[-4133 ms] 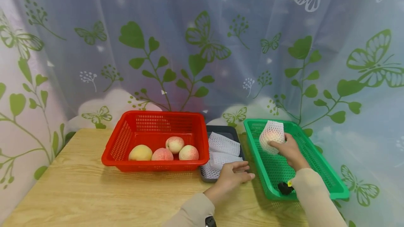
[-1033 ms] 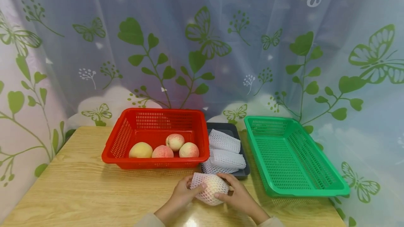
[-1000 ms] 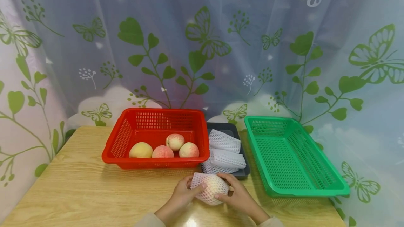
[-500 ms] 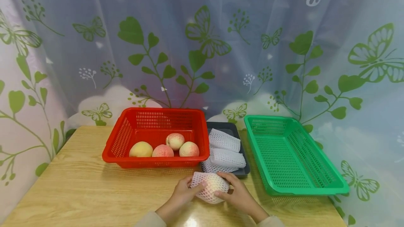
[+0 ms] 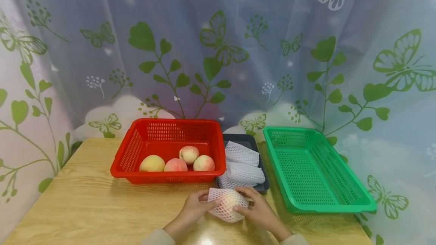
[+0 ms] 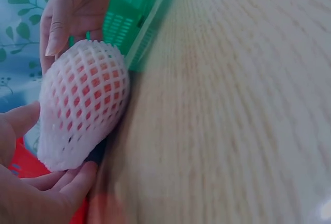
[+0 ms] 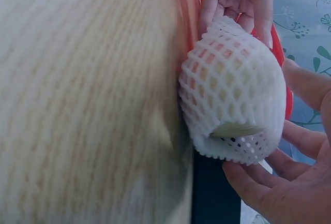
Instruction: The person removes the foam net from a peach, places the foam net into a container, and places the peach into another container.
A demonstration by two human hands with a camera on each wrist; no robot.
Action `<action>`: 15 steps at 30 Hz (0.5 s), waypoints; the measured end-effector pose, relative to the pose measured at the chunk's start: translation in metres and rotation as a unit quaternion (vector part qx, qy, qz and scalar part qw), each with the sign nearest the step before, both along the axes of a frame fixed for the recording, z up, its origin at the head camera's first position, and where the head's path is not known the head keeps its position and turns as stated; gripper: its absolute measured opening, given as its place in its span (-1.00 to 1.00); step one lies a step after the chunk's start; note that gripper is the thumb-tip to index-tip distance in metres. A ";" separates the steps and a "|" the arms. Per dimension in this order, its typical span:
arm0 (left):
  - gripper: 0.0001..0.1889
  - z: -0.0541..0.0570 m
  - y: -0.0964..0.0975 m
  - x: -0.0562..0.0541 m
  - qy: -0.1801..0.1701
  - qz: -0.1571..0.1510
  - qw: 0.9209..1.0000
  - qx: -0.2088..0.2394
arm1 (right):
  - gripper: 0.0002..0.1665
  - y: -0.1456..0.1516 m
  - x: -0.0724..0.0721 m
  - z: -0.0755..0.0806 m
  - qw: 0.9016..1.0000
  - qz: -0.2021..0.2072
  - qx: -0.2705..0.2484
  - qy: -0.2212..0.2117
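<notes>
A peach in a white foam net sleeve (image 5: 227, 204) is held between both hands, low over the front of the table. My left hand (image 5: 195, 206) grips the sleeve's loose, gathered end, thumb on the near side. On the other side my right hand (image 5: 257, 208) holds the rounder end with thumb and fingers. In the left wrist view the peach's red skin (image 6: 93, 87) shows through the mesh. The right wrist view shows an opening in the foam net (image 7: 232, 94), with pale peach skin (image 7: 235, 130) bare inside it.
A red basket (image 5: 167, 179) at left holds several peaches (image 5: 175, 165). Beside it, a dark grey tray (image 5: 246, 139) carries several flat white foam nets (image 5: 246, 172), just beyond the hands. The green basket (image 5: 306, 173) stands at right; a patterned curtain (image 5: 211, 48) hangs behind.
About four seconds ago the right hand held the netted peach over the green basket, the left hand by the tray. Both hands then came together on it; over the last second they barely move.
</notes>
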State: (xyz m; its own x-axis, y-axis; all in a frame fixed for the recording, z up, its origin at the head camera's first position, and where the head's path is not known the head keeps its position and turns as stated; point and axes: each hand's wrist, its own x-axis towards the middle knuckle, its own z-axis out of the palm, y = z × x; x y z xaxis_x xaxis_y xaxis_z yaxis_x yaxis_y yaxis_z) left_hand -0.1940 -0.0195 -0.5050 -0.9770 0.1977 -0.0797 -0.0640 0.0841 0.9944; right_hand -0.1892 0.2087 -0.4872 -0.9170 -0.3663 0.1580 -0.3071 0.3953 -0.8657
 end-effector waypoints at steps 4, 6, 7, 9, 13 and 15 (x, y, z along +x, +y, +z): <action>-0.32 0.006 -0.004 0.000 0.031 -0.006 0.999 -0.009 | -0.37 0.001 -0.001 0.003 0.999 0.001 0.012 0.038; -0.33 0.009 -0.007 0.000 0.043 -0.007 0.999 -0.017 | -0.39 0.002 -0.001 0.006 0.998 0.003 0.010 0.060; -0.33 0.010 -0.009 0.001 0.050 -0.008 0.999 -0.020 | -0.40 0.003 -0.001 0.008 0.998 0.002 0.009 0.067; -0.35 0.013 -0.012 0.001 0.063 -0.009 0.998 -0.023 | -0.42 0.004 -0.001 0.011 0.997 -0.003 0.006 0.077; -0.38 0.020 -0.019 0.002 0.089 -0.018 0.996 -0.018 | -0.43 0.008 0.001 0.021 0.997 -0.027 -0.004 0.071; -0.40 0.024 -0.025 0.001 0.100 -0.021 0.995 -0.021 | -0.42 0.011 0.002 0.027 0.997 -0.036 -0.010 0.074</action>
